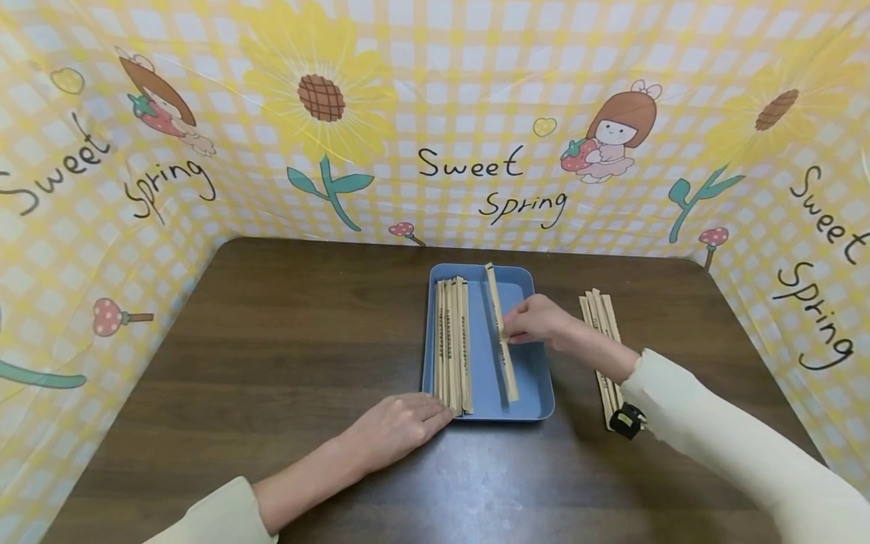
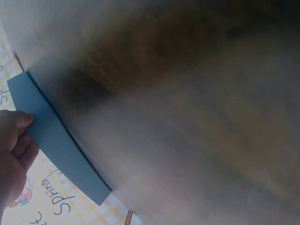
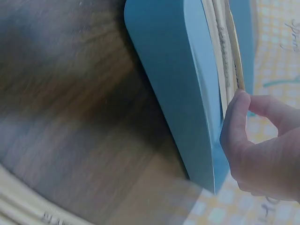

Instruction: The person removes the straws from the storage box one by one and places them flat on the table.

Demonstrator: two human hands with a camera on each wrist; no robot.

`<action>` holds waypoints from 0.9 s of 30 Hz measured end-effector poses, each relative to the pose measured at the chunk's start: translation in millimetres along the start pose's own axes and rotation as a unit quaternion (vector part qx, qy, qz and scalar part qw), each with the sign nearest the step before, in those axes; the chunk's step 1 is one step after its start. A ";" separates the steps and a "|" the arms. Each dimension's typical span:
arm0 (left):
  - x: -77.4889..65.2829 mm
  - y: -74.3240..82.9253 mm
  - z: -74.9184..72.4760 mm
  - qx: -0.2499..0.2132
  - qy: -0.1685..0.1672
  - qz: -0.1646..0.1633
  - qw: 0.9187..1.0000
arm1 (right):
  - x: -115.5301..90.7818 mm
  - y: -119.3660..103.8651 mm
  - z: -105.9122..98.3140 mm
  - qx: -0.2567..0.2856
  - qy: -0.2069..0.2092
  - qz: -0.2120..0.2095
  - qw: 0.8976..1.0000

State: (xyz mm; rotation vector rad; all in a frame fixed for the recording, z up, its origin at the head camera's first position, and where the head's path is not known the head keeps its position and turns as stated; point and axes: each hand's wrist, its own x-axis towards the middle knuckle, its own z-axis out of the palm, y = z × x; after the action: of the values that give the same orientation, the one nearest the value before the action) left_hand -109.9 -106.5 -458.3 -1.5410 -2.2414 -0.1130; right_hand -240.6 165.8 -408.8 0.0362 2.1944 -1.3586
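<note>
Right hand (image 1: 537,321) pinches one stick (image 1: 496,302) around mid-length, over the right part of the tray (image 1: 533,385); can't tell if the stick touches the tray floor. Left hand (image 1: 401,427) grips the tray at its near left corner, thumb on the outer wall in the left wrist view. Row of sticks (image 1: 451,347) lies lengthwise along the tray's left side, gap between it and the held stick, which slants a bit. Loose sticks (image 1: 601,311) lie on the table (image 1: 326,302) right of the tray, partly hidden by the right forearm. Checked cloth (image 1: 462,91) behind and at both sides. Step in hand looks like adding a stick to the tray; next move likely calls for straightening it, setting it beside the row, and letting go.
</note>
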 end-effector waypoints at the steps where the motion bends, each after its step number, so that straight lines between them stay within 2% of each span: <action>1: 0.0 -0.2 -0.1 0.001 0.000 0.000 1.000 | -2.1 -0.1 -4.3 0.000 -0.002 0.000 1.000; 11: 0.0 -1.2 0.0 0.008 0.008 0.001 1.000 | -20.7 10.0 -44.8 0.001 -0.005 0.010 1.000; 16: 0.3 -0.7 -0.1 0.004 0.007 0.000 1.000 | -29.1 25.9 -63.2 0.020 -0.025 0.014 0.999; 27: 0.1 -0.1 0.7 0.002 0.009 0.002 1.000 | -47.0 68.0 -105.5 0.011 -0.068 0.022 0.997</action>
State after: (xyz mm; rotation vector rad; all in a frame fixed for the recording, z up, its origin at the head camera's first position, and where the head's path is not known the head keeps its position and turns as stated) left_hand -110.2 -106.2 -458.9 -1.5350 -2.2233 -0.1207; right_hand -226.5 299.0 -407.2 0.0001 2.0539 -1.3213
